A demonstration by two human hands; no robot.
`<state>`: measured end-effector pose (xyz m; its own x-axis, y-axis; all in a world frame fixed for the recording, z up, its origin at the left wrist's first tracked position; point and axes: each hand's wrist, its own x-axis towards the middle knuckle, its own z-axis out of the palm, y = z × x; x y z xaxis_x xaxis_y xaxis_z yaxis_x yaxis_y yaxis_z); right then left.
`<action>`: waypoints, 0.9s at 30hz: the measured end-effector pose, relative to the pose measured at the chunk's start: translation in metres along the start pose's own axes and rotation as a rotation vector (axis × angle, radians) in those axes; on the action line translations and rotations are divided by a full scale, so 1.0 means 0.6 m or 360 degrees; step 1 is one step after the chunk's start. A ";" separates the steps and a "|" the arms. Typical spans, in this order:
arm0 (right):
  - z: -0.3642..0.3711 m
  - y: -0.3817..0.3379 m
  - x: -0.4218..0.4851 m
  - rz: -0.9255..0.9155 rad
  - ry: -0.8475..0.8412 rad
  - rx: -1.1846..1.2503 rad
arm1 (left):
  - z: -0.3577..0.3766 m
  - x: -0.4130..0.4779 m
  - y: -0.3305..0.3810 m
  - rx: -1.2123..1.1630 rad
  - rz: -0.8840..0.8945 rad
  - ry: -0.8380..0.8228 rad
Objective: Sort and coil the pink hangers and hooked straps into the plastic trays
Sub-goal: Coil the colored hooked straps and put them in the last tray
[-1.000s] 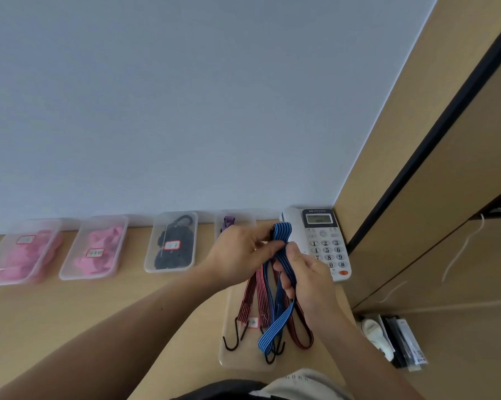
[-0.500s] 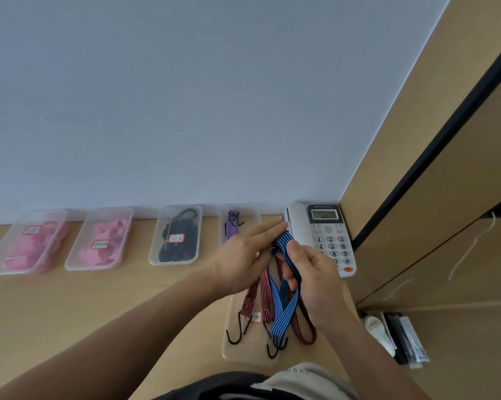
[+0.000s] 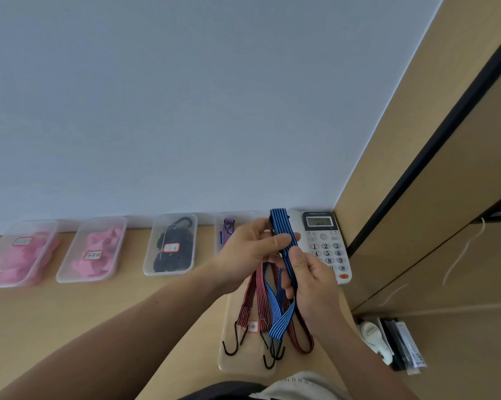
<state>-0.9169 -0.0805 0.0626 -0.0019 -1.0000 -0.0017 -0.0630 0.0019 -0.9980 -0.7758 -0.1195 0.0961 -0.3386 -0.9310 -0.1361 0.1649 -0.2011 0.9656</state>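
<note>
Blue-striped elastic hooked strap (image 3: 282,226) held up in both hands
Left hand (image 3: 252,251) and right hand (image 3: 311,284): each grip clamped on it, above red-striped straps (image 3: 251,295) on a clear plastic tray (image 3: 229,363).

A white telephone (image 3: 324,243) with a small display, grey number keys and one orange button stood at the back right corner of the wooden counter (image 3: 70,319), against the pale wall (image 3: 186,96). Beside it rose a wooden panel (image 3: 445,140) with a black strip (image 3: 434,145). A thin white cord (image 3: 463,255) hung on the panel.
</note>
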 end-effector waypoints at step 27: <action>-0.004 -0.029 -0.012 0.0165 -0.0081 0.0461 | -0.030 -0.013 -0.025 0.1990 0.1303 0.0124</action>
<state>-0.9182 -0.0735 0.0804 0.0571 -0.9933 -0.1005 0.2218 0.1108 -0.9688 -0.7587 -0.1146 0.0789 -0.4913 -0.6757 0.5496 -0.6127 0.7166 0.3332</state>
